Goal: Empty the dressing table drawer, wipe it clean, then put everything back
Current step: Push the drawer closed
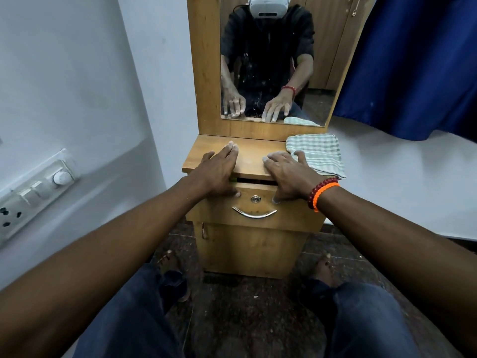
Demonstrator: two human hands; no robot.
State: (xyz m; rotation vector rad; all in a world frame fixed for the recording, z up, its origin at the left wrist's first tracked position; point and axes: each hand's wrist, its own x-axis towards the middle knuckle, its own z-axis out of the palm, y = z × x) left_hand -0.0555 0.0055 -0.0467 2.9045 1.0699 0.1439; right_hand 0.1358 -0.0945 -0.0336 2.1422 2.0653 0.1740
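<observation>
Fingers (229, 148) of both hands spread flat on surface (247, 161), holding nothing; drawer (254, 202) (barely ajar) liable to pinch thumbs if shut.

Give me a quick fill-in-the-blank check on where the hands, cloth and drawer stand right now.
1. The checked cloth lies on the tabletop's ____ side.
2. The drawer is open only a ____.
3. The beaded bracelets are on the ____ wrist.
4. Both hands, left hand and right hand, rest on the ____.

Missing words: right; crack; right; tabletop
</observation>
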